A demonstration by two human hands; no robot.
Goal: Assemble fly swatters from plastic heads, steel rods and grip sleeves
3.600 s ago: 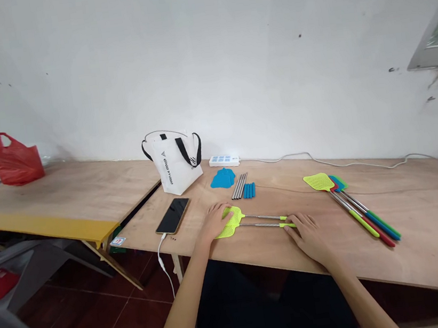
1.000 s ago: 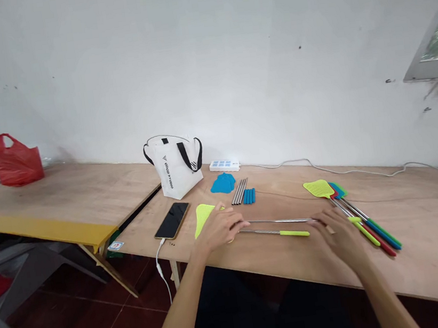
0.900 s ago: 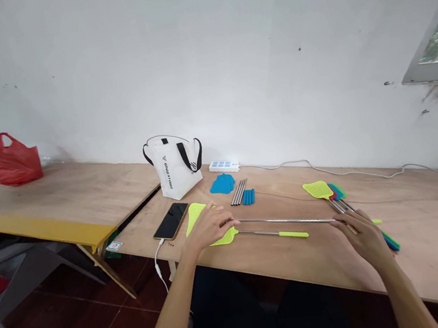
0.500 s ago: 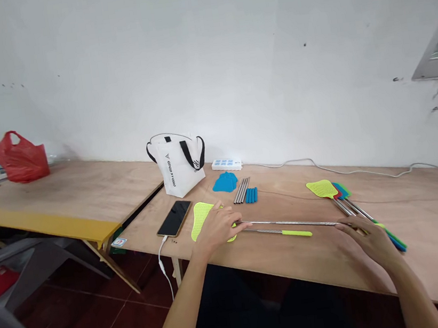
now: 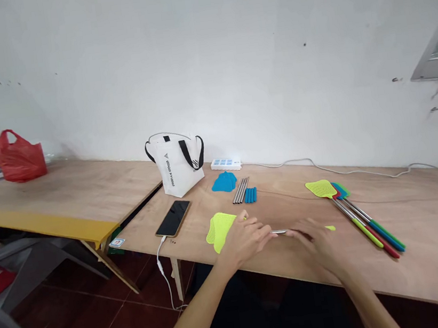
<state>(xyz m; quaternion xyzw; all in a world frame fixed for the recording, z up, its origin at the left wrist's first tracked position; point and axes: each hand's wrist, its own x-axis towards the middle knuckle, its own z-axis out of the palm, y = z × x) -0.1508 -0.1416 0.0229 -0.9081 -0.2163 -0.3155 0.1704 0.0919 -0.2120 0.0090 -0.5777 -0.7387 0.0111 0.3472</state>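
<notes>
My left hand (image 5: 251, 239) is closed around the shaft of a yellow-green fly swatter, close to its mesh head (image 5: 223, 228). A second yellow-green mesh head (image 5: 211, 233) shows partly behind the first. Between my two hands runs a short bare stretch of metal rod (image 5: 279, 232). My right hand (image 5: 313, 240), slightly blurred, closes on the rod's right part. Past its fingers pokes a yellow-green handle end (image 5: 330, 228); I cannot tell which swatter it belongs to. To the right lie several assembled swatters (image 5: 366, 220) with yellow-green, red, blue and green handles.
Behind my hands lie blue swatter heads (image 5: 224, 181), metal tubes (image 5: 241, 190) and blue handles (image 5: 250, 195). A phone (image 5: 173, 218) on a white cable, a white bag (image 5: 179, 166) and a power strip (image 5: 226, 164) stand left and back. A red bag (image 5: 16, 158) is on another table.
My right hand has moved left toward my left hand, and the bare rod between them is much shorter. My left hand and the yellow-green heads have shifted right.
</notes>
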